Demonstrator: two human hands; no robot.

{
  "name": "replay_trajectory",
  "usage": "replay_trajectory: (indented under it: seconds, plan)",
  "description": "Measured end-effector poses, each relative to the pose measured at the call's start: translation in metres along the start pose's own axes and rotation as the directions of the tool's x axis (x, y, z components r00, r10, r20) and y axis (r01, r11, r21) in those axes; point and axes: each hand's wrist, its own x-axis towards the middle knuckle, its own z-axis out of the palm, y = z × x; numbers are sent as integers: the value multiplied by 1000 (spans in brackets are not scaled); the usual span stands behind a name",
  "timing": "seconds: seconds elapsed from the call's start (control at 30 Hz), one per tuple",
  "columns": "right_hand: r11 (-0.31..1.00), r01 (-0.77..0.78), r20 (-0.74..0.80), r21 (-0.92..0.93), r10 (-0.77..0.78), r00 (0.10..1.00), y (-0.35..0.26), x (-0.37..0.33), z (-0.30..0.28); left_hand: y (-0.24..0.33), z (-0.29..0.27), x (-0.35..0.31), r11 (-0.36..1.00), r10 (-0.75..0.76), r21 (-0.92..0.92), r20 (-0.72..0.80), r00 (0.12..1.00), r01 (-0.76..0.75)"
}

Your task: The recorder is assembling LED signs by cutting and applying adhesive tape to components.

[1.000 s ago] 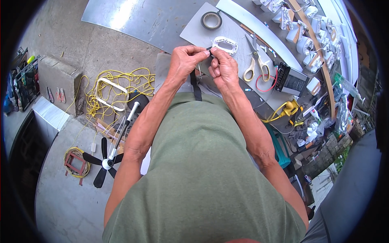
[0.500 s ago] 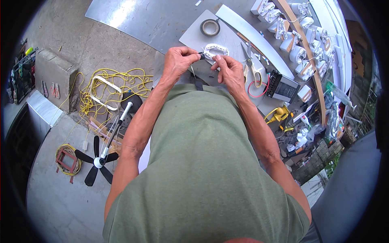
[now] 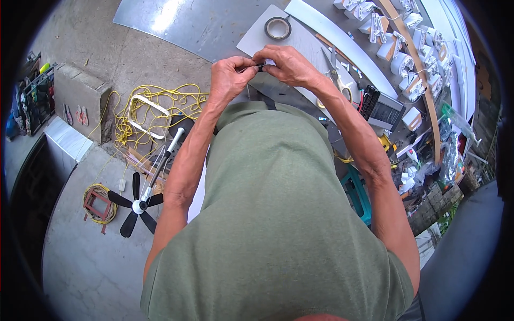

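Observation:
My left hand (image 3: 231,79) and my right hand (image 3: 289,65) meet over the near edge of the grey board. The fingertips of both are pinched together on a small black piece (image 3: 261,68), which looks like a bit of tape; the fingers cover most of it. A thin light wire seems to run by the left fingertips. The white ring-shaped part is mostly hidden behind my right hand. Beyond the hands lies a roll of black tape (image 3: 278,28), flat on the grey board (image 3: 256,33).
Scissors (image 3: 342,85) and a black-and-grey power unit (image 3: 386,111) lie to the right. Farther right, several white letter-shaped parts (image 3: 401,65) stand along a wooden strip (image 3: 432,120). At left are tangled yellow cord (image 3: 126,115) and a black-bladed fan (image 3: 139,206).
My right hand has moved left from the white ring-shaped part to join my left hand at the black piece. The view has shifted slightly, and a teal object now shows beside my right arm.

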Motion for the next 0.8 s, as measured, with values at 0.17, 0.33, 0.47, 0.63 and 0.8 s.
replay_trajectory:
  seconds: [0.17,0.33,0.47,0.63,0.8]
  plan:
    - [1000,0,-5,2,0,1000,1,-1,1,5,-1,-4,1000,25,18,-26,999,-25]
    - [1000,0,-42,18,1,999,3,-3,3,-1,-2,-3,998,-4,-69,33,999,7]
    - [1000,28,-82,-4,-29,996,5,-6,4,-5,-3,-4,984,-3,-178,70,998,16]
    - [990,137,-47,-18,-137,989,10,-8,2,-7,1,-5,989,-27,-142,34,999,31]
    - [981,-158,63,112,151,987,-6,0,-11,-6,5,-9,988,157,13,-57,986,-157]
